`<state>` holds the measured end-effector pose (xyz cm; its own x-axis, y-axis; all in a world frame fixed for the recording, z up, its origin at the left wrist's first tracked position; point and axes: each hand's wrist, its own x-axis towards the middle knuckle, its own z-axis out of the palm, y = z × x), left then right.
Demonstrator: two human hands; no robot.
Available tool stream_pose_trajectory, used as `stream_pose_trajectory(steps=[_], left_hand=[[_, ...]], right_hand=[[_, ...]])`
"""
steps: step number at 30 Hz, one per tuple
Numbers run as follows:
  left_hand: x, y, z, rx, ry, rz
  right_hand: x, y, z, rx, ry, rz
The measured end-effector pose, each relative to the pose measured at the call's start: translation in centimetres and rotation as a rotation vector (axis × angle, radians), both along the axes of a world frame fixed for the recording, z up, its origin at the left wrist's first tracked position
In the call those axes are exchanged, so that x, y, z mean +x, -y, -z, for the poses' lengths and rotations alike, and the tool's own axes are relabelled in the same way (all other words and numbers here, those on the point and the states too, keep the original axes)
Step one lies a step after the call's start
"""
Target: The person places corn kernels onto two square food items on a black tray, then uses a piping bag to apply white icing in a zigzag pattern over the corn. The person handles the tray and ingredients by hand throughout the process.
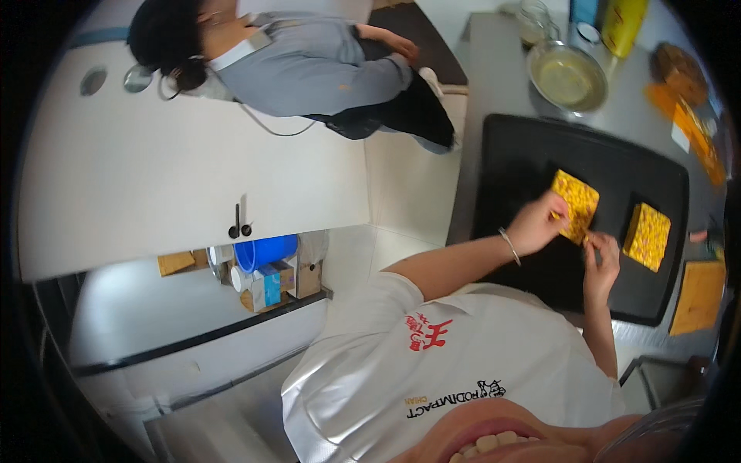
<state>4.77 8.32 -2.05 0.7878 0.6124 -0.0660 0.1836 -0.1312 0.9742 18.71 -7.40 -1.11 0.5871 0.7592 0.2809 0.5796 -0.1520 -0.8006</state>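
Two square yellow slabs with darker speckles lie on a black tray. The nearer-to-hand yellow slab (576, 202) is between my hands. My left hand (540, 221), with a bracelet at the wrist, is at its left edge; the fingers are curled together over the edge and a little blurred. At the slab's lower corner, my right hand (600, 266) has its thumb and fingertips pinched together. Whether a small bit is between those fingertips is too small to tell. To the right, untouched, lies the second yellow slab (647, 238).
The black tray (513, 154) rests on a grey metal counter (494, 62). Beyond it are a metal bowl (569, 77), a glass jar (535, 21) and a yellow bottle (624, 27). A wooden block (697, 297) lies right of the tray. Another person (309, 73) sits far left.
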Motion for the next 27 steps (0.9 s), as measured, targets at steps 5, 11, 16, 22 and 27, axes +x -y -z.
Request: stream_pose_trajectory(steps=[5, 11, 16, 22, 27], left_hand=[[-2.0, -3.1, -0.9, 0.097, -0.325, -0.122], [-3.6, -4.8, 0.2, -0.026, -0.105, -0.317], [-3.6, -3.0, 1.5, 0.065, -0.116, -0.274], [-3.3, -3.4, 1.6, 0.226, -0.132, -0.232], [-3.6, -3.6, 1.4, 0.646, -0.142, -0.067]], right_hand=[[1.6, 2.6, 1.6, -0.308, -0.392, 0.243], [1.9, 0.5, 1.9, -0.065, -0.295, 0.226], [1.2, 0.2, 1.3, -0.029, 0.087, 0.111], [0.1, -0.5, 1.0, -0.126, 0.206, 0.044], [0.2, -0.2, 1.4, -0.108, 0.178, 0.059]])
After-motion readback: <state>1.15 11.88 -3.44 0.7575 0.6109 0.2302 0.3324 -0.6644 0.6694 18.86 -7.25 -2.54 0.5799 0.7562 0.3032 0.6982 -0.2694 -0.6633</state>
